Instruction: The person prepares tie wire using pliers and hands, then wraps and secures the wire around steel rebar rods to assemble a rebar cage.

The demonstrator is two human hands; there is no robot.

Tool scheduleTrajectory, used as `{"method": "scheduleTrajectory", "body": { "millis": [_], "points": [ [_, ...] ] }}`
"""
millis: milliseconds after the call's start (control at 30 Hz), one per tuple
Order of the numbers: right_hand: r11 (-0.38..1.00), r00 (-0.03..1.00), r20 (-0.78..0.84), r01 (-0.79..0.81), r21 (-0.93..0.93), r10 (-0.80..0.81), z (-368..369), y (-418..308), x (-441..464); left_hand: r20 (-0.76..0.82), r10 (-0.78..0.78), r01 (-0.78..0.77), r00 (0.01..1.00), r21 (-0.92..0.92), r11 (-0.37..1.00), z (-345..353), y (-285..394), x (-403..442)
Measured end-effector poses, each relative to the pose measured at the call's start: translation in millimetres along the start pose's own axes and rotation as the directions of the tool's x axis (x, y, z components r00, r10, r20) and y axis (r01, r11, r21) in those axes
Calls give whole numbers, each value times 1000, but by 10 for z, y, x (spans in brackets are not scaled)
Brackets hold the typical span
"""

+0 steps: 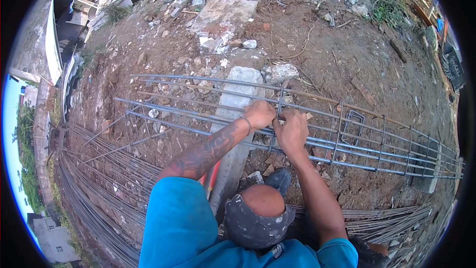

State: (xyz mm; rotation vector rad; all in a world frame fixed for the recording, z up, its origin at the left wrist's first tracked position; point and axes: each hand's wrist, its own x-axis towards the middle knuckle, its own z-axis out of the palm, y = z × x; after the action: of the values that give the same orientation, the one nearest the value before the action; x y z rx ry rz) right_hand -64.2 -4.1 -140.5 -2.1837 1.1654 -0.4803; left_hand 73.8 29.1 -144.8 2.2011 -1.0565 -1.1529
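Observation:
A long cage of steel reinforcing bars (pixel 317 142) lies across in front of me, with square stirrups (pixel 338 124) around the bars. My left hand (pixel 260 114) is closed at the bars beside the leftmost stirrup (pixel 280 98), its fingers curled together. Close against it, my right hand (pixel 292 129) is also closed, with its thumb toward the left hand and its fingertips by the same stirrup. What is pinched between the fingers is too small or hidden to tell.
A concrete block (pixel 243 92) sits beneath the bars, and another support (pixel 430 164) is under the right end. A loose stirrup (pixel 353 126) is by the cage. Bundles of thin bars (pixel 104 183) lie at the lower left. Rubble and a flat slab (pixel 225 15) lie beyond.

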Motion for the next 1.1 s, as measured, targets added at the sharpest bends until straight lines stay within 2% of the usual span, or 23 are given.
{"method": "scheduleTrajectory", "body": {
  "millis": [67, 100, 167, 267, 300, 367, 400, 467, 500, 567, 700, 767, 1000, 1100],
  "points": [
    [1000, 999, -22, -26, 0, 26, 24, -16, -11, -106, 23, -19, 994, 38, 999, 33, 30, -81],
    [999, 999, -21, -33, 13, 33, 32, -16, -9, -106, 27, -23, 994, 40, 999, 66, -26, -100],
    [999, 999, -18, -48, 22, 48, 54, 4, -20, -272, 297, -272, 915, 125, 954, 144, -197, -130],
    [999, 999, -36, -23, 33, 24, 79, 25, -8, -236, 325, -298, 916, 144, 944, 88, -159, -187],
    [998, 999, -30, -25, 49, 27, 73, 28, -8, -240, 322, -296, 916, 136, 945, 70, -123, -186],
    [998, 999, -24, -22, 63, 23, 65, 17, -13, -85, 83, -81, 993, 35, 996, -20, -27, -121],
    [997, 999, -15, -36, 61, 37, 60, 13, -5, -92, 85, -83, 992, 29, 996, -74, 21, -64],
    [997, 999, -8, -50, 60, 51, 58, -8, -11, 155, -16, 1, 988, 98, 995, -171, 88, 20],
    [998, 999, -9, -48, 47, 49, 49, -10, -18, 150, -11, -3, 989, 94, 996, -155, 10, 74],
    [999, 999, -17, -41, 31, 41, 22, -11, -14, 203, 49, -34, 978, -75, 997, -95, -209, 238],
    [999, 1000, -13, -15, 46, 16, 15, -3, -13, 109, 129, -121, 986, -72, 990, -107, -77, 53],
    [997, 999, 5, -33, 71, 33, 17, 5, 4, 40, 175, -175, 984, 7, 984, -109, -62, 7],
    [996, 999, -18, -47, 79, 48, 61, 12, -3, 31, 192, -191, 981, -37, 981, -74, -152, 2],
    [996, 999, -29, -35, 85, 37, 90, 28, -4, -51, 237, -239, 970, -49, 970, -34, -178, -40]
  ]
}}
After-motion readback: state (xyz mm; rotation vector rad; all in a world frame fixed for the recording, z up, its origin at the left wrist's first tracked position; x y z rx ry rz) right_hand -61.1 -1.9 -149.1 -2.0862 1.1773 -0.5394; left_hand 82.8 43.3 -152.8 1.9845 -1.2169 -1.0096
